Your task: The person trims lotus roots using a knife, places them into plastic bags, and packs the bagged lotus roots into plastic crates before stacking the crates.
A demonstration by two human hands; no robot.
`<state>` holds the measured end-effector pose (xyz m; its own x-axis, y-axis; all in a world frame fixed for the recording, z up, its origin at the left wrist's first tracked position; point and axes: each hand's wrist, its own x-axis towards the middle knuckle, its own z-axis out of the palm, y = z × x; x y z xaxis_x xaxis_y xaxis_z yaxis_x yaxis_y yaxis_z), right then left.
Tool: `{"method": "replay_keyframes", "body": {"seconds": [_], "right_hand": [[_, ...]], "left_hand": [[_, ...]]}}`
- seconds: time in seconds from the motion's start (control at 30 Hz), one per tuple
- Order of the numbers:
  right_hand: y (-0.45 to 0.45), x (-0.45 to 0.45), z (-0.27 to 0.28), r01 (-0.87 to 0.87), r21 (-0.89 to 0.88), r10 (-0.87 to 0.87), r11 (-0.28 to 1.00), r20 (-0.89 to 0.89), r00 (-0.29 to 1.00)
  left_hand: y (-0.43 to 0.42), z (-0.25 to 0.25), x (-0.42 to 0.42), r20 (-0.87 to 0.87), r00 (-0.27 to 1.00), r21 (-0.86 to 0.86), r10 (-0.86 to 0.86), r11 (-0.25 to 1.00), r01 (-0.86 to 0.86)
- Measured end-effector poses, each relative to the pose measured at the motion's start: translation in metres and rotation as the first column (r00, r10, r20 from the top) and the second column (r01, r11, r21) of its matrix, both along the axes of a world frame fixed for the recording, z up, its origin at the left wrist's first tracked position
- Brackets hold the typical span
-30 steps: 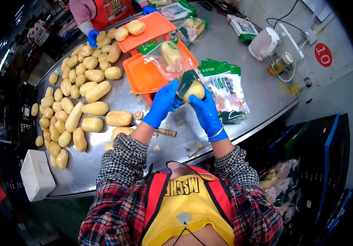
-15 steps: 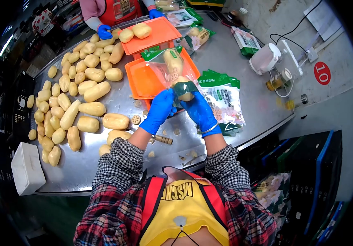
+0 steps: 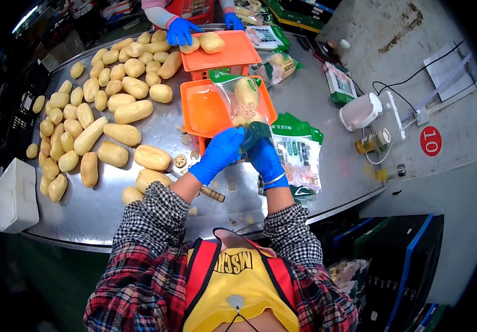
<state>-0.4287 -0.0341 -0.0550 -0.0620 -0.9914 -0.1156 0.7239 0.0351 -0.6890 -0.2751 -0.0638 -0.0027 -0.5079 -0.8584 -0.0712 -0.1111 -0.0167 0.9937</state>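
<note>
A clear plastic bag with green printed ends, holding peeled lotus root pieces, rests over the orange tray on the scale. My left hand, in a blue glove, grips the near left edge of the bag's mouth. My right hand, also gloved in blue, closes around the near right side of the same end; the dark green film partly hides its fingertips. Just below my left hand lies a wooden-handled knife. Close by my right hand is a stack of printed bags.
Many lotus roots cover the table's left side. A white box stands at the left edge. Across the table, a co-worker's gloved hand is by another orange tray. An electric kettle and jar stand right.
The view has shifted slightly. The lotus root near the bag's mouth sits deeper inside, and my right hand's fingers are now more covered by the green film. The co-worker's hand has moved onto the roots.
</note>
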Motion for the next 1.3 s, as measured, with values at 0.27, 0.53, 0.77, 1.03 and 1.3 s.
{"method": "replay_keyframes", "body": {"seconds": [0.27, 0.53, 0.77, 1.03, 1.3], "right_hand": [[-0.012, -0.004, 0.033, 0.262, 0.121, -0.245, 0.957, -0.136, 0.96], [0.01, 0.014, 0.052, -0.004, 0.365, 0.27, 0.931, -0.681, 0.68], [0.002, 0.011, 0.001, -0.02, -0.086, -0.07, 0.996, -0.911, 0.407], [0.006, 0.017, 0.002, -0.029, -0.117, -0.099, 0.993, -0.932, 0.349], [-0.007, 0.027, -0.001, -0.067, -0.102, -0.075, 0.993, -0.944, 0.322]], "left_hand": [[0.007, -0.004, 0.002, 0.031, 0.995, -0.054, -0.089, 0.994, 0.091], [0.026, -0.022, 0.012, -0.147, 0.988, 0.227, 0.054, 0.974, -0.019], [0.03, -0.021, 0.022, -0.08, 0.996, 0.253, 0.024, 0.967, -0.003], [0.04, -0.04, 0.013, -0.143, 0.99, 0.28, -0.003, 0.959, 0.044], [0.042, -0.033, 0.024, -0.186, 0.982, 0.341, -0.037, 0.935, 0.1]]}}
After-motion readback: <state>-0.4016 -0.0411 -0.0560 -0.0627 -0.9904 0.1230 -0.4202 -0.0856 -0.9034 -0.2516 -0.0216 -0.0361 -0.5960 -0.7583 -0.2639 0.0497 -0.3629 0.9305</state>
